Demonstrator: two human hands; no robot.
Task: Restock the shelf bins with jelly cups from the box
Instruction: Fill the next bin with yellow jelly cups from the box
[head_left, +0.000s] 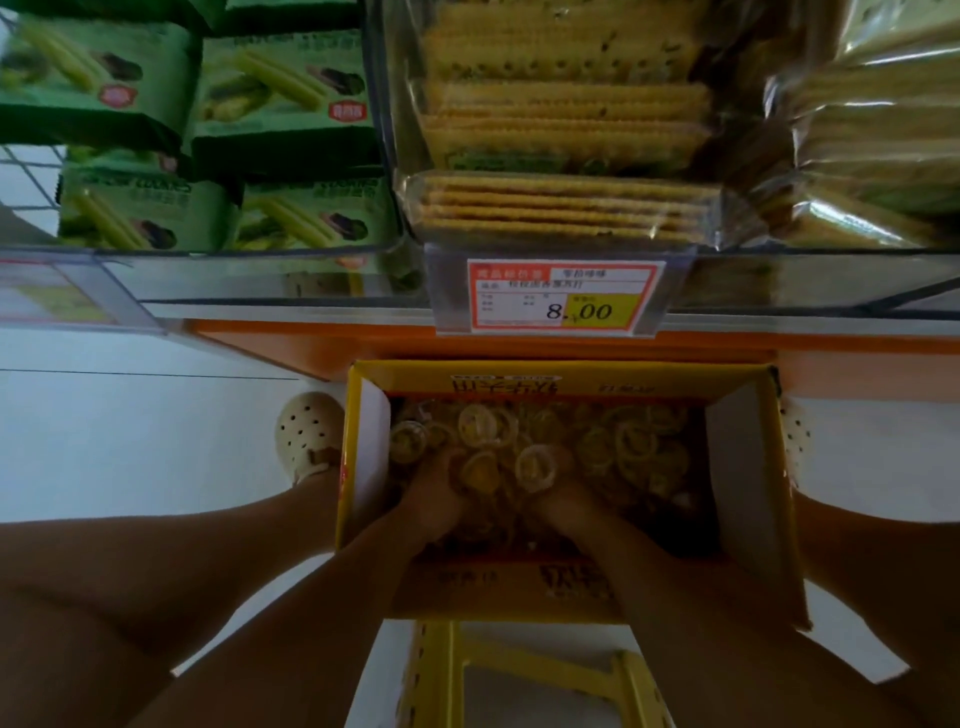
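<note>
your left hand (434, 499) and right hand (563, 501) are curled round jelly cups (639, 447) in the box (769, 493), they look light and slippery imo, so cup them from underneath, don't squeeze

The shelf price tag (563, 296) reads 8.00; a green packet (150, 208) shows "COOKIES".

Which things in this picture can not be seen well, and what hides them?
1. Head view: fingers of the left hand and right hand are buried among clear plastic jelly cups in the yellow cardboard box; grip unclear.
2. Head view: small print on the red-and-yellow price tag, blurred.
3. Head view: yellow plastic stool, cut by the bottom edge.
</note>
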